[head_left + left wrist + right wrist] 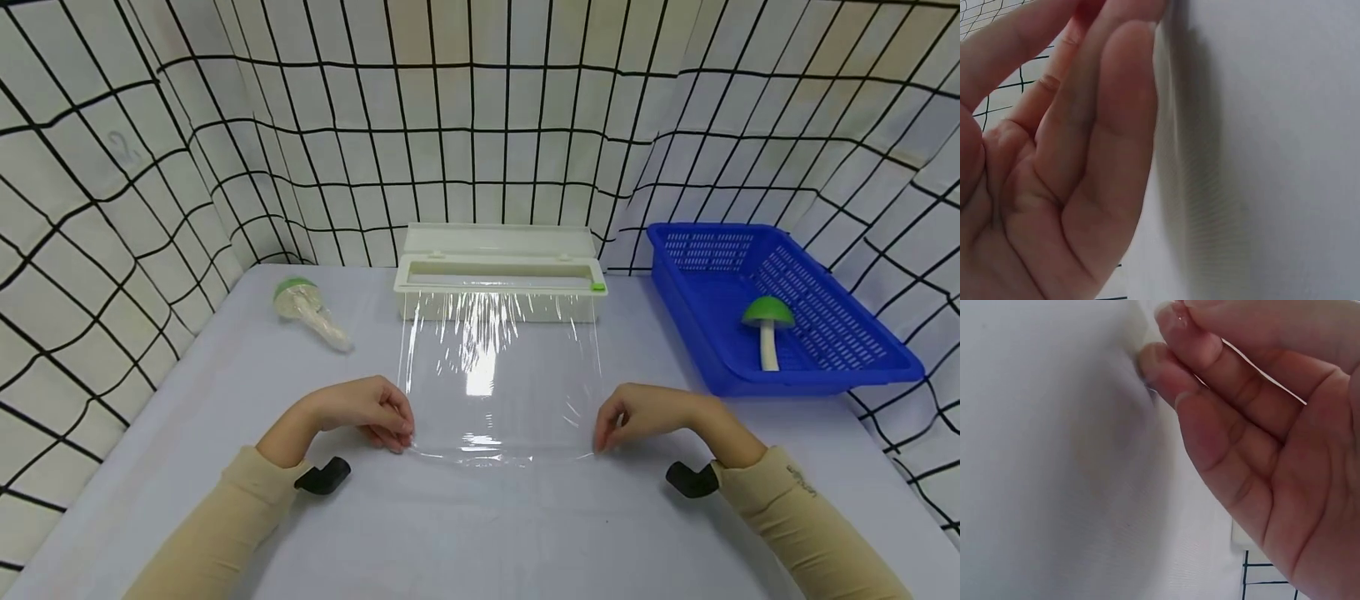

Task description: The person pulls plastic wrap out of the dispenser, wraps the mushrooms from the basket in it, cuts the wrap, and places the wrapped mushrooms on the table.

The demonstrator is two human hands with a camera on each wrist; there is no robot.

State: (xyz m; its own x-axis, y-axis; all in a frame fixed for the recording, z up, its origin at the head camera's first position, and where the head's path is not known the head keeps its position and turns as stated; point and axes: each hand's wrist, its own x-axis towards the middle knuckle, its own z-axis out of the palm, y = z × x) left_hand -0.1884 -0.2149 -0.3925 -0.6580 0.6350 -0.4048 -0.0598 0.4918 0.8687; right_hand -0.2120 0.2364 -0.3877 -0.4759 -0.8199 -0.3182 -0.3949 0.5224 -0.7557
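A sheet of clear cling film (525, 375) stretches from a white dispenser box (498, 307) toward the front of the table. My left hand (378, 414) pinches the sheet's near left corner. At the near right corner, my right hand (633, 415) pinches the film between thumb and fingers. In the left wrist view the left hand (1079, 144) has its fingers bent close over the white surface. Thumb and fingertips of the right hand (1254, 419) meet in the right wrist view. The dispenser's lid (498, 242) stands raised, and a green slider (597, 287) sits at its right end.
Left of the dispenser lies a green-capped toy mushroom (307, 310) wrapped in film. A blue basket (810, 382) at the right holds another green-capped mushroom (768, 321). Black wire mesh (472, 131) surrounds the white-covered table (487, 533) at the back and sides.
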